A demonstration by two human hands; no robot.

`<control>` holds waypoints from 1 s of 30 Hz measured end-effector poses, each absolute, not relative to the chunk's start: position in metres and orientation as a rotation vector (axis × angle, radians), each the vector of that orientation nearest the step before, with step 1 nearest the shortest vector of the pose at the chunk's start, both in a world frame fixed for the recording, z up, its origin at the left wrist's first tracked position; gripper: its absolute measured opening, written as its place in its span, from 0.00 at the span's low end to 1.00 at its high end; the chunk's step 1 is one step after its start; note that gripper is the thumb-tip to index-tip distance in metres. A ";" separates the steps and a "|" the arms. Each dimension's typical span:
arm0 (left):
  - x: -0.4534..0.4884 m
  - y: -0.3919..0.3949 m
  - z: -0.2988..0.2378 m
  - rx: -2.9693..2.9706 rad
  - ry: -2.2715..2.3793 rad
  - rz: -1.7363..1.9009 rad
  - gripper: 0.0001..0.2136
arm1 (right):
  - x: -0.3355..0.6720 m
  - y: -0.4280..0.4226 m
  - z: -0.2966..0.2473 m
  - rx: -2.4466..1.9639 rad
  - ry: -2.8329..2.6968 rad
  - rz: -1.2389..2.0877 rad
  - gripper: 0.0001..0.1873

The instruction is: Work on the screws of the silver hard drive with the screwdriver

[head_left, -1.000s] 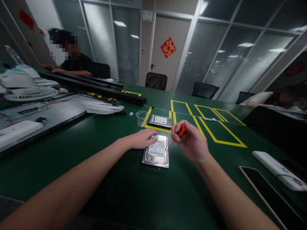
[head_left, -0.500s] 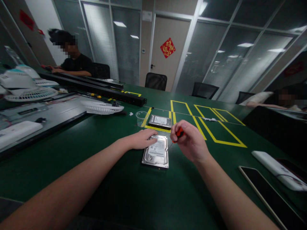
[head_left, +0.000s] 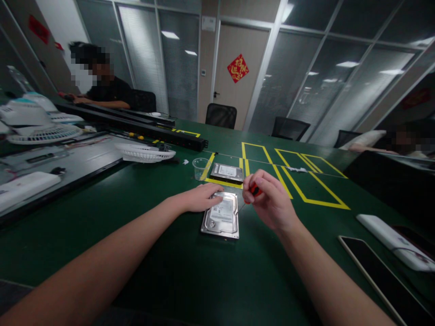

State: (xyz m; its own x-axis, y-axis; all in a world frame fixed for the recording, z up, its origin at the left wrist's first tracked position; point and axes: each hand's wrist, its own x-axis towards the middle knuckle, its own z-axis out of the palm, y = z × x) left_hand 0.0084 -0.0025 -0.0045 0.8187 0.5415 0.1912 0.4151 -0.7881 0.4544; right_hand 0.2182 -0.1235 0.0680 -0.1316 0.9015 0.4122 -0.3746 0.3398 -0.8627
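Observation:
A silver hard drive (head_left: 222, 219) lies label side up on the green table. My left hand (head_left: 201, 198) grips its far left corner, thumb on the top face and fingers along the far edge. My right hand (head_left: 270, 199) is closed round the red and black handle of a screwdriver (head_left: 255, 190). Its thin shaft slants down to the left, and the tip meets the drive's right edge by the notch. Just beyond, a second hard drive (head_left: 227, 172) rests inside a yellow taped outline. Beside that drive stands a clear plastic cup (head_left: 201, 169).
On the left are a white fan grille (head_left: 144, 153), a large metal panel (head_left: 88, 156) and long black bars (head_left: 183, 141). A phone (head_left: 380, 276) and a white device (head_left: 394, 240) lie at right. Yellow tape outlines (head_left: 321, 203) mark the table. Two other people sit beyond.
My right hand has turned slightly round the screwdriver handle, with its tip still at the drive's right edge. My left hand and the drive have stayed in place.

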 end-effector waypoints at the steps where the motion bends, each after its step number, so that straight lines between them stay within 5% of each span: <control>1: 0.008 -0.002 -0.005 2.607 0.715 0.445 0.19 | 0.218 -0.124 0.068 -0.560 -1.253 1.201 0.10; 7: 0.007 0.000 -0.008 2.611 0.720 0.452 0.20 | 0.217 -0.123 0.069 -0.540 -1.227 1.203 0.11; 14: 0.007 -0.001 -0.006 2.603 0.737 0.422 0.21 | 0.219 -0.120 0.072 -0.549 -1.150 1.218 0.24; 30: 0.007 -0.001 -0.007 2.597 0.707 0.446 0.21 | 0.217 -0.124 0.072 -0.611 -1.232 1.196 0.15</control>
State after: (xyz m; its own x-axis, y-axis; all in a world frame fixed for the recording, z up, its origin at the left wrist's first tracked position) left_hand 0.0070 -0.0007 -0.0068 0.8202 0.5382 0.1938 0.4069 -0.7870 0.4637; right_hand 0.2169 -0.1237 0.0716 -0.1089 0.9187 0.3797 -0.3525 0.3215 -0.8789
